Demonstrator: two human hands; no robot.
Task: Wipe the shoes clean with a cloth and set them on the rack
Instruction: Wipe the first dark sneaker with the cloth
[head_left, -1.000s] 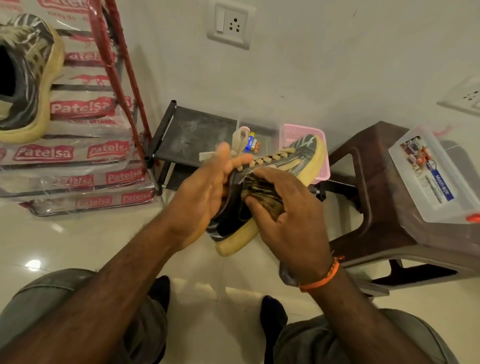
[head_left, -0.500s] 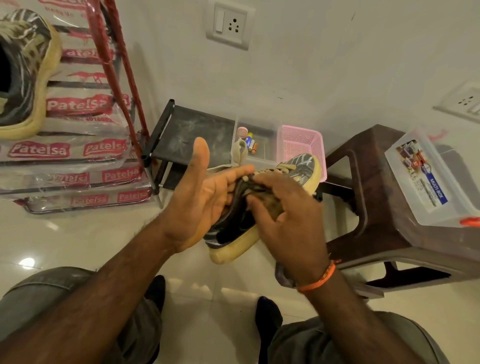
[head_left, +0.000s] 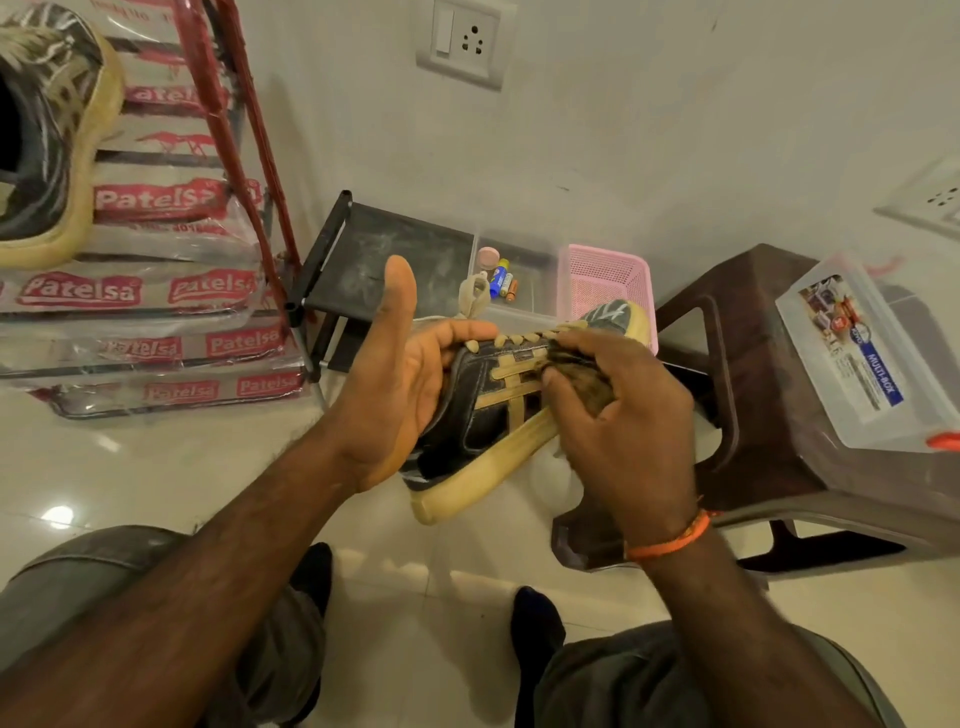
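Note:
A black sneaker (head_left: 483, 415) with tan stripes, tan laces and a yellowed sole hangs in mid-air over the floor, toe pointing away to the right. My left hand (head_left: 400, 384) cups its heel and collar, fingers over the tongue, thumb sticking up. My right hand (head_left: 623, 421) presses a bunched dark brown cloth (head_left: 579, 376) against the shoe's side near the laces. The matching sneaker (head_left: 49, 140) rests at the upper left on a stack of wrapped packs. A low black rack (head_left: 395, 254) stands by the wall behind the shoe.
A red frame (head_left: 244, 156) leans beside the "Patelsa" packs (head_left: 130, 291). On the rack sit a clear tray of batteries (head_left: 514, 280) and a pink basket (head_left: 602, 280). A brown plastic stool (head_left: 753, 374) at right carries a clear lidded box (head_left: 857, 353). My knees and dark socks are below.
The shoe has rolled so its striped side faces up. My right hand with the cloth slid from the heel side toward the laces and toe. My left thumb lifted off.

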